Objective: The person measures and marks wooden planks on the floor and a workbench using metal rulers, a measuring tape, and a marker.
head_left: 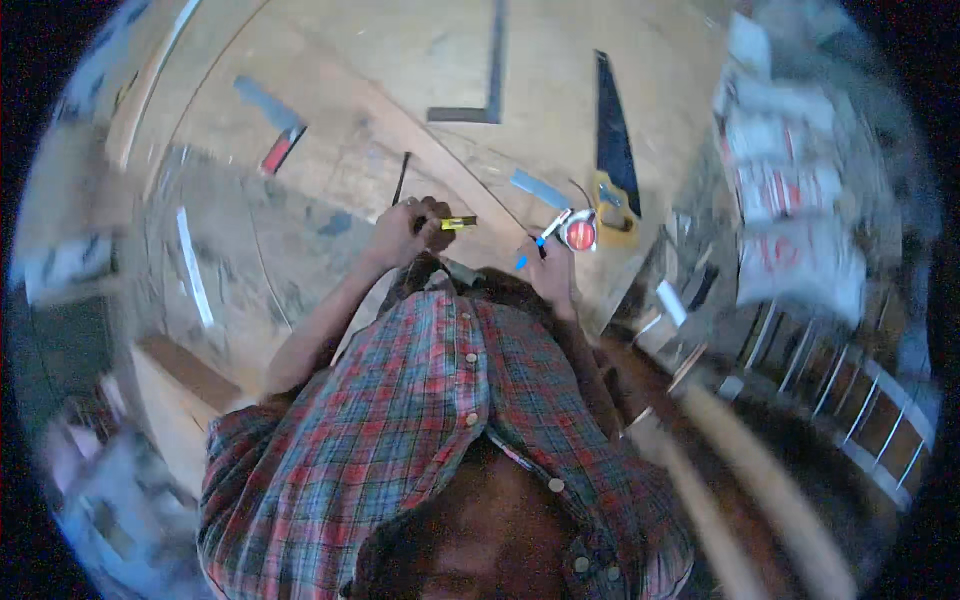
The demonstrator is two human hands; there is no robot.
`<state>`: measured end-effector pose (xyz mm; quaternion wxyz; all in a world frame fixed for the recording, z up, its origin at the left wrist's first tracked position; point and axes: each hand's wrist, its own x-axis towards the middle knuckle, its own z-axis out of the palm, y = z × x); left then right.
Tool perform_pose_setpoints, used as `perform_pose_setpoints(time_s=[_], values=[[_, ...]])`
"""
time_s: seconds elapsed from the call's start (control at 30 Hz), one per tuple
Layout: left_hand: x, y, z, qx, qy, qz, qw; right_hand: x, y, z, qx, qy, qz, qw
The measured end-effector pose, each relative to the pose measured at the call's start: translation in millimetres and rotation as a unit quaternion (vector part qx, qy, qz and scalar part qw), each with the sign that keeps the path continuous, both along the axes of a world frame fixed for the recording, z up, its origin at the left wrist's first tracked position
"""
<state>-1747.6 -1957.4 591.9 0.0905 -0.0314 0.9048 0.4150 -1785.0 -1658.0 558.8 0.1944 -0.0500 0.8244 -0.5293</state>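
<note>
My left hand is closed, with a short yellow strip with dark marks sticking out to the right of its fingers. A thin dark stick rises from behind that hand; whether it is gripped I cannot tell. My right hand is closed around a slim white-and-blue pen, slightly blurred. Just right of the pen is a round tape measure with a red face, near my fingertips. A long wooden board runs diagonally across the worktable beyond both hands.
On the worktable lie a handsaw, a metal square, a red-handled tool with a grey blade and a grey metal strip. White sacks are stacked at right, above a metal rack.
</note>
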Motion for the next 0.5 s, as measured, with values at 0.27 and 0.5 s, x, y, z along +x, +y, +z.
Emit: perform_pose_setpoints(time_s=[0.27,0.5], values=[[129.8,79.1,-33.6,0.328,-0.148,0.548,0.755,-22.9,-8.5,19.1,0.08,-0.034,0.275,0.958],[128.1,162.7,-6.7,0.543,-0.032,0.626,0.559,10.5,-34.0,55.4,0.001,0.042,0.448,0.893]])
